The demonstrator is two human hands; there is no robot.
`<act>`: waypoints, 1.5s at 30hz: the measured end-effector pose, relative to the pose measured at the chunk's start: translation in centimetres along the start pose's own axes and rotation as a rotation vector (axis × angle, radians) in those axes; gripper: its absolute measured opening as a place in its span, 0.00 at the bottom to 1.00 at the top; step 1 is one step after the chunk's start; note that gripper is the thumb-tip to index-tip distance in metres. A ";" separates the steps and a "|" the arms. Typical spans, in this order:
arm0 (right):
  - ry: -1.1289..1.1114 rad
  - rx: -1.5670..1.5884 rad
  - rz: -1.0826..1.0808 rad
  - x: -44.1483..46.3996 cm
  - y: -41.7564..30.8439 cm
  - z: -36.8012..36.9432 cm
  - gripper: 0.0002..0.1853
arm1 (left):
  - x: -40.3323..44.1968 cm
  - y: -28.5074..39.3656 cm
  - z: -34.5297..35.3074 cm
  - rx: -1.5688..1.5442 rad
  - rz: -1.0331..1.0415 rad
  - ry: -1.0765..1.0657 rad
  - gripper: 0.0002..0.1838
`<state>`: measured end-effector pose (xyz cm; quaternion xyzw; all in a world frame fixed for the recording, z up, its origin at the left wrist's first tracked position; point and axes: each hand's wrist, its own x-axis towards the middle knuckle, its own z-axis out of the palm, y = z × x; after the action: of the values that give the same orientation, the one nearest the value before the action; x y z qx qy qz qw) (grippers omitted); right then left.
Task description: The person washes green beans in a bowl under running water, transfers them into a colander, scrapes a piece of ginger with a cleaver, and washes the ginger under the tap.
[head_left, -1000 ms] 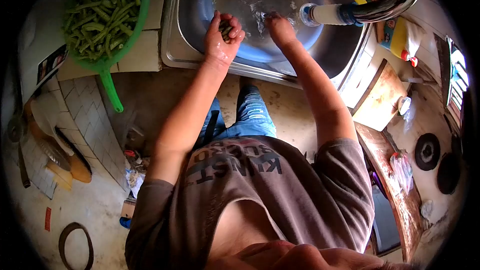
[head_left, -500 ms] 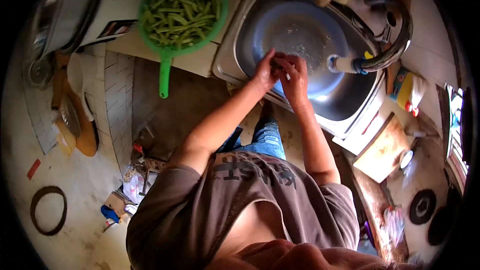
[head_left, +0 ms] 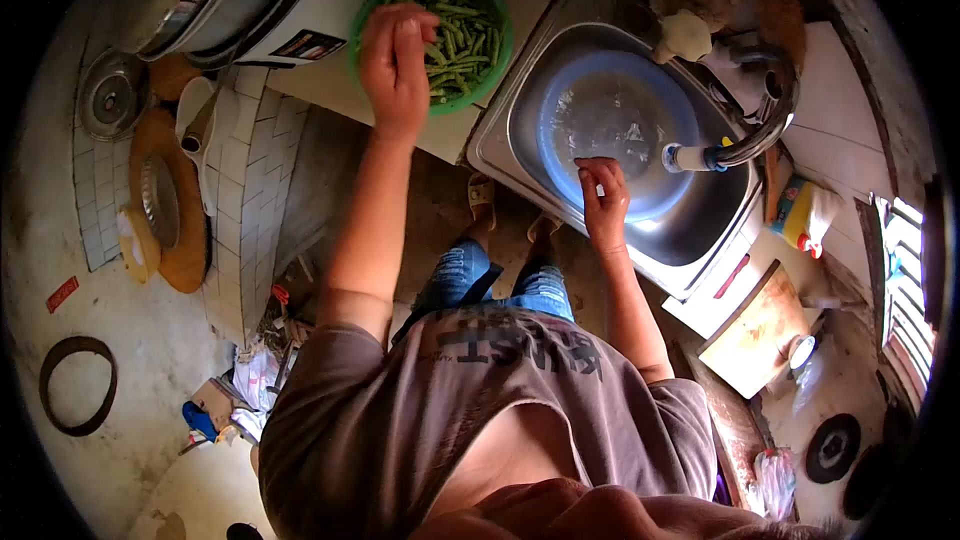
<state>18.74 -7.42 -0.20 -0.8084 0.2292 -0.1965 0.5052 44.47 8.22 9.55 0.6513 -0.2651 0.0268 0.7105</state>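
My left hand (head_left: 400, 70) is over the left side of a green strainer (head_left: 507, 40) filled with cut green beans (head_left: 462, 45). Its fingers are curled together, and whatever they may hold is hidden. The strainer's handle is out of sight behind my left hand and forearm. Above the near rim of a blue basin (head_left: 547, 135), my right hand (head_left: 605, 205) has its fingertips pinched together; anything between them is too small to name. Water fills the basin, which sits in a steel sink (head_left: 493, 135).
A curved faucet (head_left: 775, 115) reaches over the sink from the right. Beyond the sink is a cat-like animal (head_left: 690, 15). A white appliance (head_left: 310, 15) stands left of the strainer. To the right lie a wooden board (head_left: 760, 330) and a yellow-labelled bottle (head_left: 805, 215).
My hands were together over the basin and have parted. My left hand has swung left and away to the strainer; my right hand has drawn back slightly toward me. The view has shifted.
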 end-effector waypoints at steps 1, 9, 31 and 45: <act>0.005 -0.003 -0.001 -0.2 -0.1 0.2 0.07 | 1.0 -0.7 -0.5 0.249 0.184 -0.029 0.14; -0.075 -0.038 0.148 -1.9 2.3 -1.2 0.08 | 1.7 -5.6 -2.7 1.190 0.497 -0.308 0.22; 0.336 0.172 0.463 -5.9 10.7 -7.0 0.09 | -16.4 -4.3 13.0 -0.120 -0.750 -0.425 0.12; 0.308 0.028 0.330 -8.2 9.9 -10.9 0.08 | -20.7 -11.1 15.1 -0.709 -1.298 -0.286 0.17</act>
<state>4.32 -14.48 -5.40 -0.7132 0.4301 -0.2353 0.5010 25.77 -1.29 -8.89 0.4061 0.0895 -0.5691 0.7094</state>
